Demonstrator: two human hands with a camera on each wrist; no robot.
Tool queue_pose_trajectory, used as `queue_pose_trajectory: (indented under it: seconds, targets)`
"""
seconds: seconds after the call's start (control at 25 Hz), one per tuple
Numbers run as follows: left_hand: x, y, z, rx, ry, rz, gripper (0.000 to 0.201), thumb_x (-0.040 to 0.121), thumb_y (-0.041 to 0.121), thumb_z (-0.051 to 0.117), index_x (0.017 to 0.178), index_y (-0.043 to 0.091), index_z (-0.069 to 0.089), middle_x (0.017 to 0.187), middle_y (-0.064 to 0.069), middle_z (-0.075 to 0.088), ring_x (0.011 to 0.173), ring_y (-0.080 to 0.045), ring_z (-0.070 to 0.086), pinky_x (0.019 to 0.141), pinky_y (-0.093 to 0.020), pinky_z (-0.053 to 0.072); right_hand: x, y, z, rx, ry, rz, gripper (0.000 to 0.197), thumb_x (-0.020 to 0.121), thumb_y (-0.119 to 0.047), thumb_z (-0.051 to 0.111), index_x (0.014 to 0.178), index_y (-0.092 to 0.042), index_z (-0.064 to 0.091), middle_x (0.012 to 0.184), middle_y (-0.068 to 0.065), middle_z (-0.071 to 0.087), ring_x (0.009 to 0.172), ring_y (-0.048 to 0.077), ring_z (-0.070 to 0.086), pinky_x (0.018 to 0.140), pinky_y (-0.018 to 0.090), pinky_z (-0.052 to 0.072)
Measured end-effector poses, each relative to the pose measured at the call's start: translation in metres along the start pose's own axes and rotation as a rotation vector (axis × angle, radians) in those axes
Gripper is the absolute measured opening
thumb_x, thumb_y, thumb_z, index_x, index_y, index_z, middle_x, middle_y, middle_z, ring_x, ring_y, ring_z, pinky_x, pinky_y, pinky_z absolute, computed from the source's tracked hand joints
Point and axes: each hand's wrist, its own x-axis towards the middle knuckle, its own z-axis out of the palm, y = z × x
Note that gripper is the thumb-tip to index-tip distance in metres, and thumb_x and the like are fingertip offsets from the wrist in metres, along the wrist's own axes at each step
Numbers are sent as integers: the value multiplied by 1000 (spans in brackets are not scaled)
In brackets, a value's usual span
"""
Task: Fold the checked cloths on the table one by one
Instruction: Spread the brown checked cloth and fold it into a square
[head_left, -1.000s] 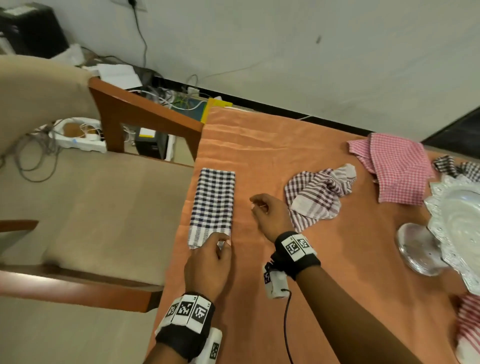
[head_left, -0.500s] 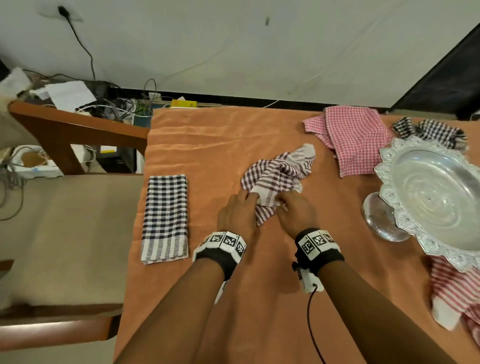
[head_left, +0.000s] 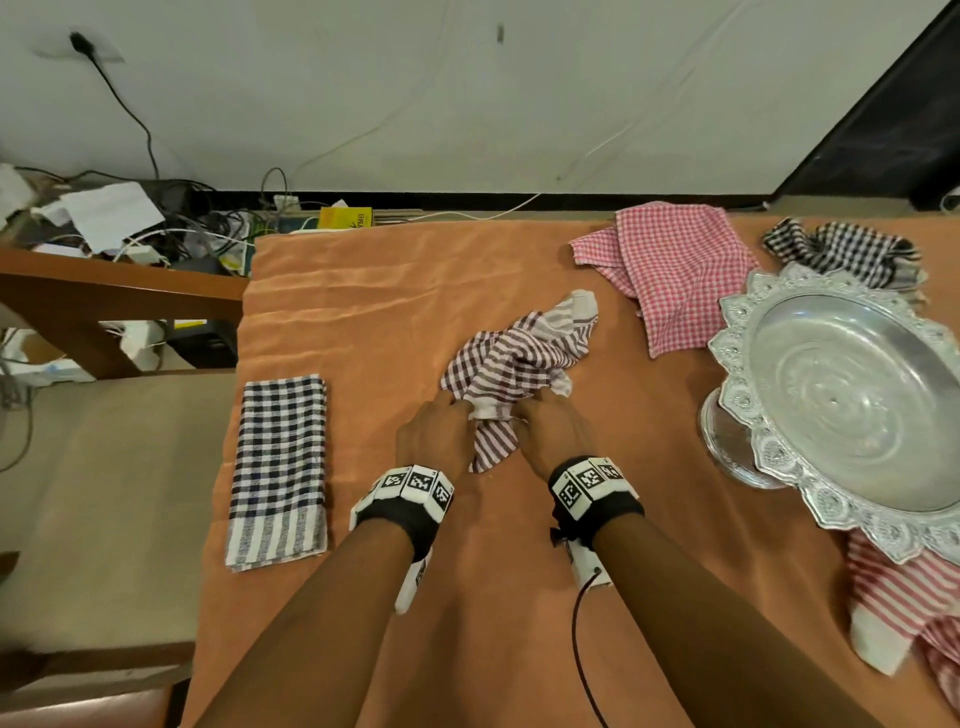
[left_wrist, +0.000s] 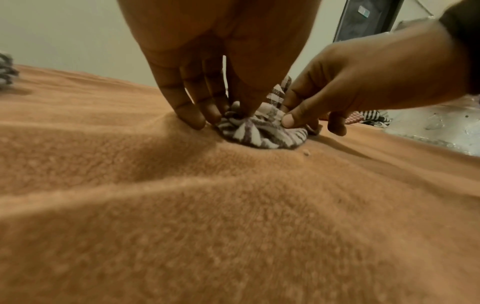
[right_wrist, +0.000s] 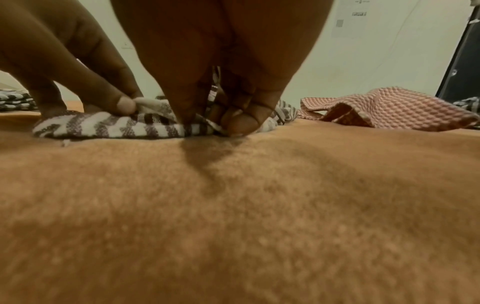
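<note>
Change: both hands gone from the folded navy checked cloth (head_left: 280, 467) at lower left of the head view, now down on the crumpled maroon cloth (head_left: 519, 374) at frame centre.
Meaning: first cloth likely finished; second fold only just starting, nothing spread yet.
Left hand (head_left: 434, 434): thumb and fingers closed on the maroon cloth's near edge, outer fingertips pressed into the orange table cover (head_left: 363, 291).
Right hand (head_left: 553, 434): also pinching that near edge, just beside the left; exact fold of fabric held hard to make out, the palm blocking the wrist view.
Maroon cloth place: middle of the table, bunched, near end under both hands.
Maroon cloth axis: roughly diagonal, from the hands up toward the frame's upper right, pale striped corner pointing that way.
Folded cloth axis: long side running up and down the frame, striped band at the bottom end.
Waiting: pink checked cloth (head_left: 675, 270) upper right, black checked cloth (head_left: 841, 249) behind the silver tray (head_left: 737, 332), red striped cloth (head_left: 893, 597) lower right.
</note>
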Motion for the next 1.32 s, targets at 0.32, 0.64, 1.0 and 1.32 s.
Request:
queue_pose_trajectory:
  seconds: [0.32,0.64,1.0,1.32]
  targets:
    - [-42,14,-18,-322,305,159,29,94,37,30,85,15,47,87,1,46,74,-17,46,63,-31,38,-35,-7,-9,129,137,-128,14,86,-43,50,89,-30,47,88,-3,61,85,20,54,76,39,45]
    - [-111,25,-45,-384,325,260,29,92,48,43,94,20,47,93,8,47,82,-10,47,67,-28,40,-123,8,-28,219,344,-160,15,79,-24,67,93,-20,66,84,-4,68,80,19,62,72,34,43]
    - [-219,94,-103,-719,558,264,22,93,34,59,89,18,45,73,21,60,63,4,55,51,-13,36,-231,27,-93,481,562,-178,20,75,-1,63,86,-17,63,80,-12,52,72,3,46,66,11,37]
    - [-298,100,-158,-642,881,134,14,96,35,54,94,28,41,82,15,50,73,11,52,59,-10,39,-300,80,-166,647,414,-110,20,69,-24,81,80,-20,65,77,-6,66,76,11,61,74,37,51]
